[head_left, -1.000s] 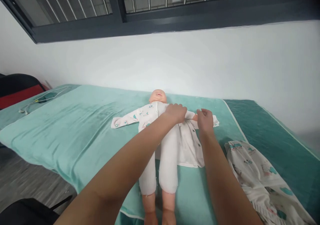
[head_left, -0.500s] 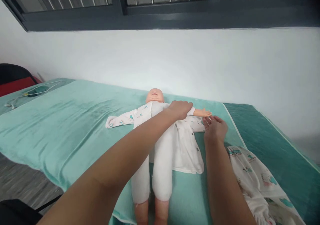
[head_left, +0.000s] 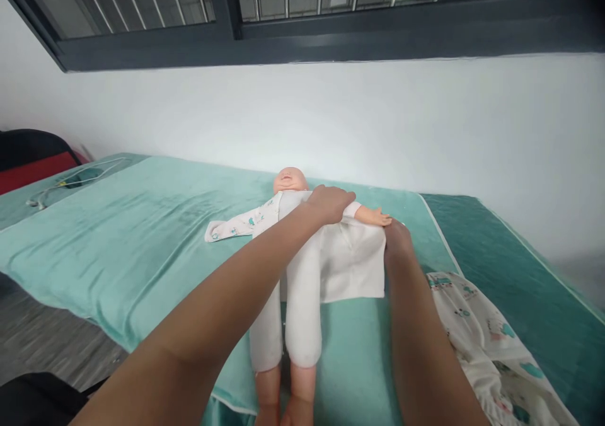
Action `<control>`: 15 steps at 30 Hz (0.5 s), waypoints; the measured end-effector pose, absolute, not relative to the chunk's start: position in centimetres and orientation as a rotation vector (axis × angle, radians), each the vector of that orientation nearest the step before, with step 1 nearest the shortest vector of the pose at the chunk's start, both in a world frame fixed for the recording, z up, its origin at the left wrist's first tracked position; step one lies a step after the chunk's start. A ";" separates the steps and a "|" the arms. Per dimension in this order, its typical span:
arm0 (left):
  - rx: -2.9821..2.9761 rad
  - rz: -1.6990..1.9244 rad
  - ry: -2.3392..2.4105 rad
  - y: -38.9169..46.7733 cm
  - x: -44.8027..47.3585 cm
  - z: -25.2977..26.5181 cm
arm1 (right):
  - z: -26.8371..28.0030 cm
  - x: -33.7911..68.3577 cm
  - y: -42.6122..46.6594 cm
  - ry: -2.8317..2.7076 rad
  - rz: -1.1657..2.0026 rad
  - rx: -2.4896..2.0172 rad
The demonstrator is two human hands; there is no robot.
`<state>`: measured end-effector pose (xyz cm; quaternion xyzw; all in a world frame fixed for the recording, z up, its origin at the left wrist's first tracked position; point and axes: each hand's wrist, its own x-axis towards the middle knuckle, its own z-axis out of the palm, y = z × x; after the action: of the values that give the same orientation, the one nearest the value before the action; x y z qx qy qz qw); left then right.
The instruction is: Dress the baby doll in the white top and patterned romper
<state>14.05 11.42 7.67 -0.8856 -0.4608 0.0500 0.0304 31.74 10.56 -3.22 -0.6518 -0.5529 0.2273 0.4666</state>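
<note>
A baby doll (head_left: 302, 325) with a white cloth body lies on its back, head toward the wall. One of its arms is in the printed sleeve of a white baby shirt (head_left: 354, 262); the arm on the right side is bare of that sleeve. My left hand (head_left: 333, 204) is closed round the upper part of this arm, its fingertips partly hidden. Beside the doll's small hand (head_left: 375, 217), my right hand (head_left: 397, 240) is closed at the shirt's outer edge. The shirt's right part is spread flat between the doll and my right hand, its sleeve hidden from view.
A light green sheet (head_left: 155, 224) covers the bed, with a darker green cover (head_left: 477, 237) at the right. Printed baby clothing (head_left: 486, 331) lies beside my right forearm. A looped cord (head_left: 89, 177) rests at the far left near a red and black chair (head_left: 38, 161).
My right hand has moved slightly left and closed on the shirt edge. The shirt's right part now lies stretched out, covering the sleeve seen before. My left hand stays on the doll's arm.
</note>
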 end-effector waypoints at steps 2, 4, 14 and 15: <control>-2.698 0.224 -1.422 11.3 14.1 7.7 | -3.3 32.2 10.7 -1.172 0.603 -1.562; -2.664 0.311 -1.418 11.1 14.3 7.6 | -3.3 32.4 10.5 -1.017 0.618 -1.517; -2.519 0.429 -1.597 11.9 16.0 6.1 | -0.5 30.7 8.5 -0.717 0.946 -1.006; -2.518 0.432 -1.611 11.9 16.2 6.0 | -0.3 30.4 8.4 -0.765 0.942 -1.009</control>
<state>16.15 11.94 6.02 -0.8322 -0.5323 0.1427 0.0605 30.42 8.36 -0.30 -0.4535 -0.3442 0.4236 0.7046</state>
